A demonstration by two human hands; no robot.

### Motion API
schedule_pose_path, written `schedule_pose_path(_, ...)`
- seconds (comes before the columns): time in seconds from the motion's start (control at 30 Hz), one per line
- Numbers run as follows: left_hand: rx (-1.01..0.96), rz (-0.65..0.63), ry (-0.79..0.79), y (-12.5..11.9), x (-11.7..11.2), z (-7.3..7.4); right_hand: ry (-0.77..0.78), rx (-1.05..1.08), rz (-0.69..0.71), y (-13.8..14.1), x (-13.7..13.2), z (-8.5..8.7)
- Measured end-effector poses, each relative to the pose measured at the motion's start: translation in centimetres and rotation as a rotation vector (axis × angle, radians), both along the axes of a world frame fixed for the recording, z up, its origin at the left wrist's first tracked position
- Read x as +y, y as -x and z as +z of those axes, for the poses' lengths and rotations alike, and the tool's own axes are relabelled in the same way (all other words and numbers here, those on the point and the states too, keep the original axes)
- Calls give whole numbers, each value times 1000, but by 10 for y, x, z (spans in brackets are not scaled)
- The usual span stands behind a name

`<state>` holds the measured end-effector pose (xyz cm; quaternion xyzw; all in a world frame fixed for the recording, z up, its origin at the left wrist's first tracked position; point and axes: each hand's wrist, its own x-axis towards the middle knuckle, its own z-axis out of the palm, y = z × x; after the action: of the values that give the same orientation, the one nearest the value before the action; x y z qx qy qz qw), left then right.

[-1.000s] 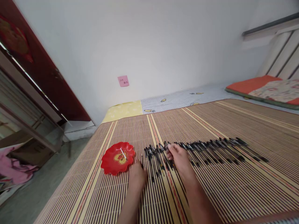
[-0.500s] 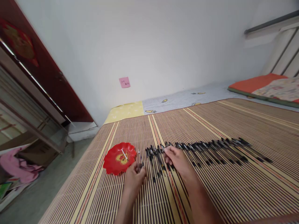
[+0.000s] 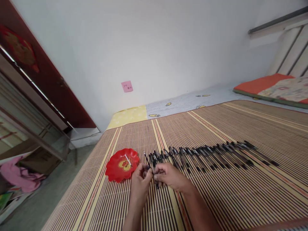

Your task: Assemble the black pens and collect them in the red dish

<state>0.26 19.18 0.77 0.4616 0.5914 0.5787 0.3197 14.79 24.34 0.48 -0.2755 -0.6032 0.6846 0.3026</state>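
My left hand is closed around a slim dark pen, whose pale tip points up and away beside the plate. My right hand meets it, thumb and fingers pinched at the pen's near end; the fingers hide what exactly lies between them. Right of both hands, a long row of black pens lies slanted on the striped mat. Several of the leftmost ones are partly covered by my right hand. A red wavy-edged plate sits left of my left hand, with a thin white stick in it.
The mat covers a bed whose left edge drops to the grey floor. Behind it stands a white wall with a pink note. A folded orange and floral quilt lies at the far right. Boxes and pink cloth are at lower left.
My right hand has moved left and nearer, from the row of pens to my left hand, and now meets it at the pen. My left hand still holds the pen near the plate.
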Motion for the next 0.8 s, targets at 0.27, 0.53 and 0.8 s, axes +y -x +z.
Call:
schedule_pose_path(0.27,-153,-3,33,11,-6,15,-63,-189,112,-14,1,-2)
schedule_pose_path(0.53,-237,-31,40,1,-7,9,-79,-147,175,-6,1,-14)
schedule_pose_path(0.8,7,-157,135,-15,-17,4,-220,-42,-216,-17,8,12)
